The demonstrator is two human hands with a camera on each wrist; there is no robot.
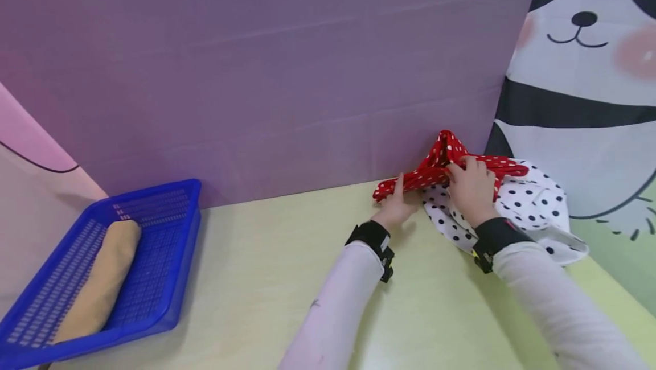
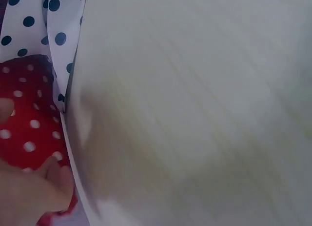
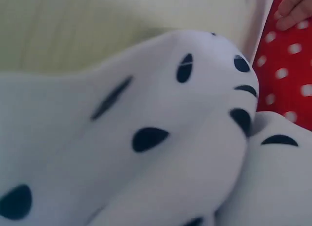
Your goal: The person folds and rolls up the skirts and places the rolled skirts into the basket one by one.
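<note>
Two hands are in view: the left hand [image 1: 397, 202] and the right hand [image 1: 470, 185], each with a dark wrist strap, so two straps, and two pale sleeves. There are two dotted cloths: one red cloth [image 1: 443, 165] with white dots and one white cloth [image 1: 533, 202] with black dots. One blue basket [image 1: 169, 279] stands on the one desk [image 1: 266, 279], and it holds one tan roll [image 1: 99, 279]. Behind the desk stands one purple board [image 1: 266, 74]. One panda picture [image 1: 589, 62] shows at the right. One pink panel [image 1: 25, 136] shows at the left edge.
</note>
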